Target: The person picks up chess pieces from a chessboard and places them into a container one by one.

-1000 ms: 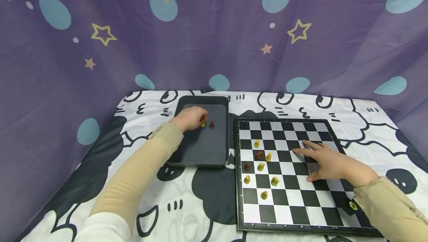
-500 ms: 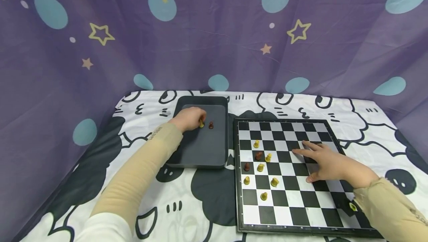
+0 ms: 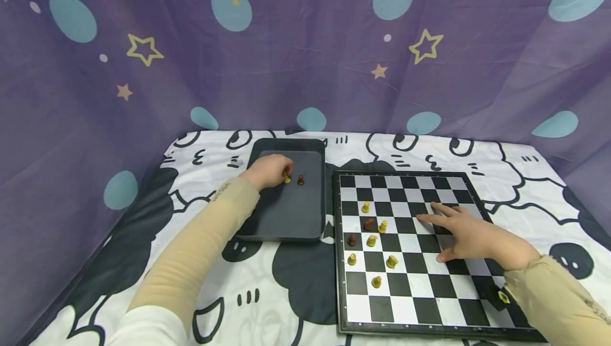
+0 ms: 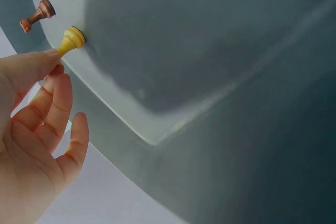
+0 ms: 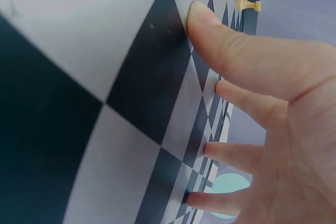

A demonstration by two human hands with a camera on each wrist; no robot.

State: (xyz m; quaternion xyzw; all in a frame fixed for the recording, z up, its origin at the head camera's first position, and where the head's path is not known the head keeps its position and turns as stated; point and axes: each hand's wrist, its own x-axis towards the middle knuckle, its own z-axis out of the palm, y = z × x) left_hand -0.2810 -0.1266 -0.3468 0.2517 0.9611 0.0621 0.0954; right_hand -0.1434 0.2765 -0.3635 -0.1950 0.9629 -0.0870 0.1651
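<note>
In the dark grey tray [image 3: 300, 218], my left hand [image 3: 272, 170] pinches a yellow chess piece [image 4: 72, 39] between thumb and fingertips. Its round base shows near the tray floor, while its top is hidden by the fingers. Just right of it in the head view stands a small brown chess piece [image 3: 300, 180], with a notched top in the left wrist view. My right hand [image 3: 465, 234] is spread over the right half of the chessboard [image 3: 420, 284], fingertips and thumb at its surface, holding nothing.
On the board's left side stand several yellow chess pieces [image 3: 372, 240] and two brown ones [image 3: 368, 224]. By the right cuff is a dark object [image 3: 496, 295] with a yellow-green mark. A purple curtain [image 3: 305, 59] hangs behind the patterned cloth [image 3: 258, 287].
</note>
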